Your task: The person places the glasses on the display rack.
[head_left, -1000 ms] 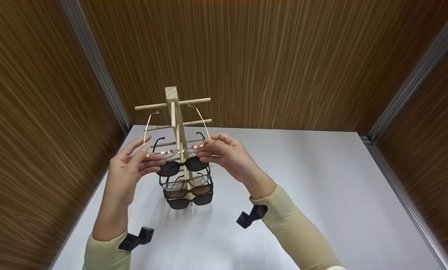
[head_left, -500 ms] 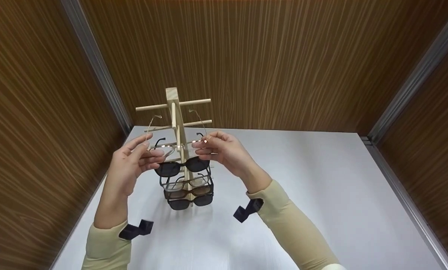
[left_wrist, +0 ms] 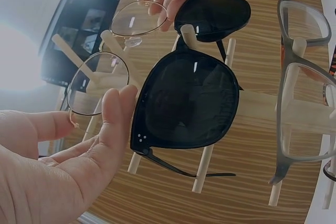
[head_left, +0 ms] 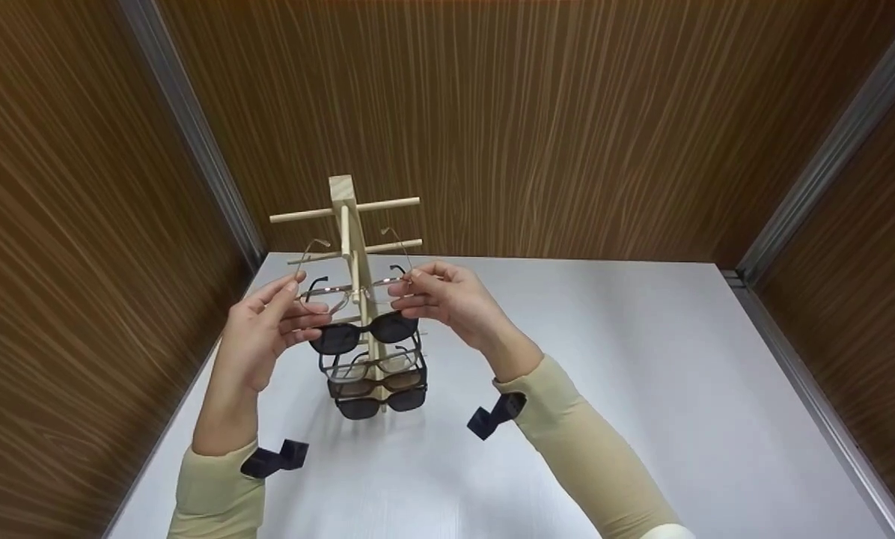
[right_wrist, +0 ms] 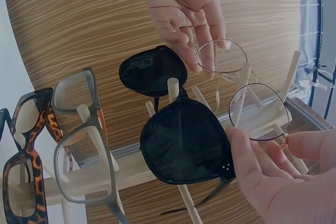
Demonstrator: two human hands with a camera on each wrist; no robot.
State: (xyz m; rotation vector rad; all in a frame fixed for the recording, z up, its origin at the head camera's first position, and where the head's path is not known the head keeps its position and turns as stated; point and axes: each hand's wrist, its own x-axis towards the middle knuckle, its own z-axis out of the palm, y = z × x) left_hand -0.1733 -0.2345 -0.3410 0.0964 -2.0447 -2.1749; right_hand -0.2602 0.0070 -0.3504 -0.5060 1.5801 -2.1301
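Note:
In the head view, my left hand (head_left: 264, 322) and right hand (head_left: 455, 308) pinch the two sides of thin wire-rimmed glasses (left_wrist: 98, 83). The arms of these glasses are unfolded and point toward the wooden display stand (head_left: 342, 189). Their bridge is close to the stand's front peg; I cannot tell whether it touches. Just below, black sunglasses (right_wrist: 185, 142) hang on the stand, with the lower fingers of both hands close to their lenses. In the right wrist view, the thumb and fingers hold the glasses near the hinge.
Lower on the stand hang grey-framed glasses (head_left: 346, 371), tortoiseshell glasses (right_wrist: 35, 182) and another dark pair (head_left: 359, 409). Bare wooden crossbars (head_left: 391, 203) stick out near its top. It stands on a white table (head_left: 605, 389) between wood-grain walls (head_left: 530, 127).
The wire-rimmed glasses have tilted: their front has moved slightly up in the head view, while the arm tips have dropped. Both hands keep hold and have shifted little.

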